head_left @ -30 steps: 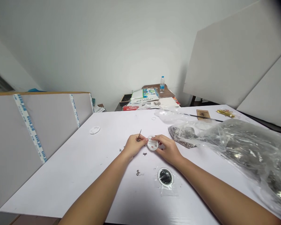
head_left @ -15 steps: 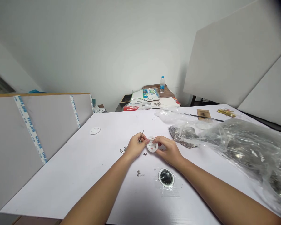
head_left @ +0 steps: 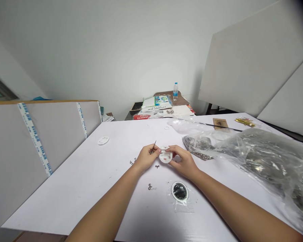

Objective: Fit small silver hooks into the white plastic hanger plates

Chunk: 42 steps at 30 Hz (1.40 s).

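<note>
Between my two hands is a small white round plastic case [head_left: 166, 158], its compartmented inside turned toward me. My right hand [head_left: 183, 162] grips its right side with fingers above and thumb below. My left hand [head_left: 146, 158] is closed around a thin dark pointed tool [head_left: 154, 146], whose tip sticks up past the fingers; I cannot tell whether it is a pair of tweezers. The left fingertips touch the case's left edge. Just below lies a small metal piece [head_left: 157, 166], and several more metal pieces [head_left: 132, 161] are scattered beside my left hand.
A round black-centred piece with a white rim [head_left: 180, 191] lies on clear film near me. Another white disc [head_left: 103, 140] is on the left. Plastic bags of metal parts [head_left: 255, 158] cover the right. Brown card [head_left: 220, 123] and a water bottle [head_left: 175, 91] are farther back.
The white case has tilted a little in my fingers, showing more of its inside. My hands have otherwise hardly moved; the whole view has shifted very slightly.
</note>
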Motion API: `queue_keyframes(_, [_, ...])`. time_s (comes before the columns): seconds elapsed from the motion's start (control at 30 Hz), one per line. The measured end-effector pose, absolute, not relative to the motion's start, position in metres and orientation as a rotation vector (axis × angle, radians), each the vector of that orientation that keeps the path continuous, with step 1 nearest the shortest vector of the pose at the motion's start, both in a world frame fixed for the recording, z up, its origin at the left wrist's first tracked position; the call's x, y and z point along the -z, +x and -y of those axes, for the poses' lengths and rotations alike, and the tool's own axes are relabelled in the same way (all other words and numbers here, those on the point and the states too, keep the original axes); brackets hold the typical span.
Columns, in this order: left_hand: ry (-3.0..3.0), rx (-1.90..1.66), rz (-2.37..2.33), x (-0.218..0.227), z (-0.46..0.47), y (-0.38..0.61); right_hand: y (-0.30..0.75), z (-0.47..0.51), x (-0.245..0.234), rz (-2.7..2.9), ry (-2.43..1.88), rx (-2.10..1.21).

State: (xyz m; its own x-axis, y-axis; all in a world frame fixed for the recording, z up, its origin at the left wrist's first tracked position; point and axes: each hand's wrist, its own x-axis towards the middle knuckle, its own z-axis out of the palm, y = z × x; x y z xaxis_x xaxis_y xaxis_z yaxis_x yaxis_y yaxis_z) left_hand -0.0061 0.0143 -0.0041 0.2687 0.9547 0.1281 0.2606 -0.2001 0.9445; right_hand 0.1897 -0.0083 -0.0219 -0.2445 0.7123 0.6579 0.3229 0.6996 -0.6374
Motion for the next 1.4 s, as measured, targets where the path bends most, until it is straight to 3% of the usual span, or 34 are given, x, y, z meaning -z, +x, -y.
queue_keyframes(0.43, [2.083, -0.796, -1.358, -0.009, -0.006, -0.017, 0.196, 0.010, 0.019, 1.974, -0.915, -0.508])
queue_keyframes(0.73, [2.514, -0.496, -1.119, -0.017, -0.008, -0.029, 0.206, 0.005, 0.023, 2.183, -0.837, -0.542])
queue_keyframes(1.4, [2.616, -0.410, -1.233, -0.009, -0.009, -0.032, 0.205, 0.003, 0.021, 2.181, -0.820, -0.595])
